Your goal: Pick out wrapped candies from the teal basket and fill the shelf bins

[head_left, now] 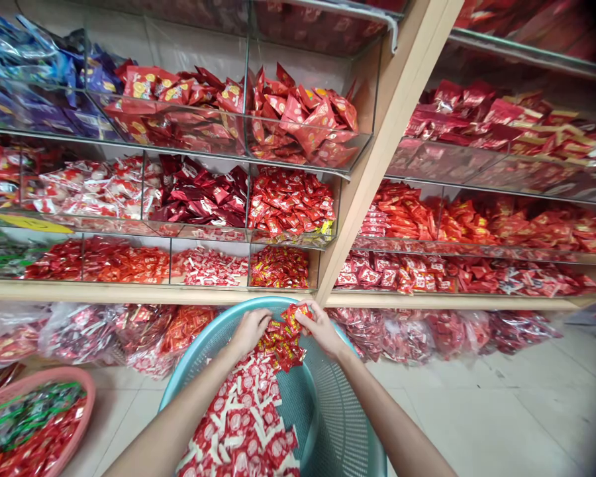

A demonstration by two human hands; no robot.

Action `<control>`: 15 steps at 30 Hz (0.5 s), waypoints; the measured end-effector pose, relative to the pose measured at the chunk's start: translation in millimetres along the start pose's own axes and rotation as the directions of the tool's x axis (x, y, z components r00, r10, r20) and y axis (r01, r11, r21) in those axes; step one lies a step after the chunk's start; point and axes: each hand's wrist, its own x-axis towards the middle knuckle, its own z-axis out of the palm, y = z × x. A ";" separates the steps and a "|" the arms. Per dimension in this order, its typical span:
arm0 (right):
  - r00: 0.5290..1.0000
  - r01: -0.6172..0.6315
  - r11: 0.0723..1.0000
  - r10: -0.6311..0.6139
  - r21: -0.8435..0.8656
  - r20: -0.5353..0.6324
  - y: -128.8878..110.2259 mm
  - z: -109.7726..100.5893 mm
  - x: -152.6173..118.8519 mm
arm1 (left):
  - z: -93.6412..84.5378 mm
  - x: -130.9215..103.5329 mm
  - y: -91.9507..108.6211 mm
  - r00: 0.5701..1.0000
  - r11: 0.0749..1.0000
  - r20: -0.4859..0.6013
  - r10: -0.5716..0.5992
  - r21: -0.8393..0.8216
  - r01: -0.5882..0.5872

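Observation:
A teal plastic basket (345, 397) stands in front of me. On its left side lies a heap of red-and-white wrapped candies (246, 414). Beyond that heap, near the far rim, are smaller red-and-yellow candy packets (283, 348). My right hand (322, 329) is closed, pinching some of these packets just inside the far rim. To its left, my left hand (251, 329) has its fingers curled together beside the same packets. Whatever it may hold is hidden from me.
Ahead, a wooden shelf (347, 218) has clear bins full of wrapped sweets. One low bin holds similar red-and-yellow packets (279, 267). Bagged sweets (82, 331) line the floor under the shelf. At lower left sits a pink basket (87, 397) with green and red packets.

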 end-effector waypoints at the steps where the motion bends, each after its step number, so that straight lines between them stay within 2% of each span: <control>1: 1.000 0.001 1.000 -0.001 -0.002 0.006 0.4 0.5 -0.3 | -0.7 -0.4 2.9 1.000 1.000 -0.027 -0.004 0.006 0.004; 3: 1.000 0.001 1.000 -0.001 -0.008 0.018 2.4 1.3 -0.5 | -1.4 -1.3 9.9 0.996 1.000 -0.092 -0.008 -0.026 0.005; 5: 0.999 -0.001 1.000 0.001 -0.015 0.034 5.6 1.8 -0.1 | -1.1 -2.2 17.8 0.993 0.990 -0.116 -0.037 -0.138 0.020; 9: 0.998 -0.001 1.000 0.002 -0.020 0.065 12.2 2.9 1.0 | -1.2 -4.0 31.5 0.983 0.888 0.048 -0.178 -0.423 0.182; 11: 0.997 -0.001 1.000 0.002 -0.021 0.079 14.7 3.9 1.1 | -2.3 -4.4 34.9 0.972 0.842 0.109 -0.209 -0.485 0.236; 15: 0.995 -0.016 0.999 0.018 -0.030 0.097 19.1 6.0 1.1 | -1.9 -4.5 31.0 0.963 0.791 0.173 -0.207 -0.550 0.269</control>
